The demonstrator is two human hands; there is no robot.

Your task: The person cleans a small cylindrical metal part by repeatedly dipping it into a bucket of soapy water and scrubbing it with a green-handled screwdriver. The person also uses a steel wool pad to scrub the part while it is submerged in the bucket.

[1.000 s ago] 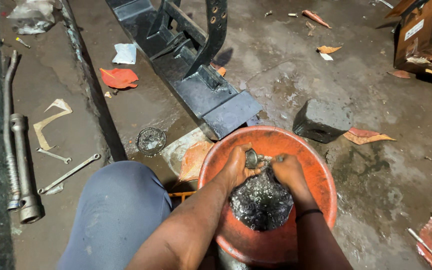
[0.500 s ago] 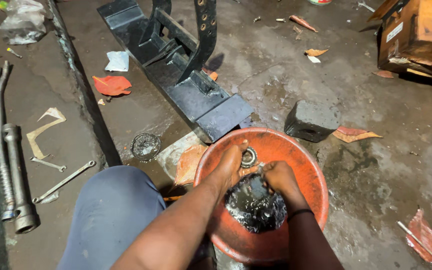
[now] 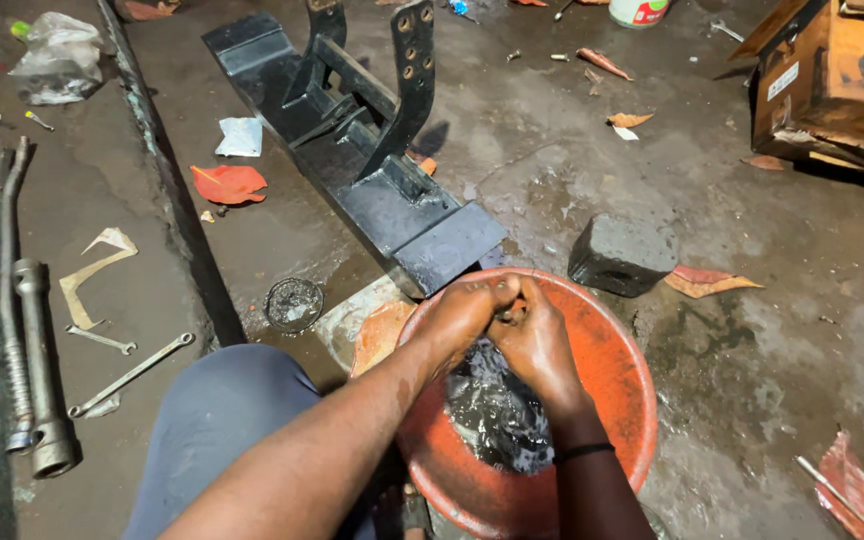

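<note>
Both hands, left hand (image 3: 462,315) and right hand (image 3: 537,340), are cupping a small part I cannot make out above the orange basin (image 3: 622,390). Rubbing it low over the dark liquid (image 3: 492,420) inside the basin is keeping splashes contained.

Your left hand (image 3: 462,312) and right hand (image 3: 535,335) are pressed together in front of you, knuckles up, with the fingers of both curled inward so the tips meet between them. Whatever sits between them is hidden by the fingers. Both hands are wet and glisten. Your left forearm comes in from the lower left, running diagonally up to the wrist. Your right forearm rises almost straight from the bottom edge and carries a thin dark band at the wrist. Your left knee, bent, sits below the left forearm.
</note>
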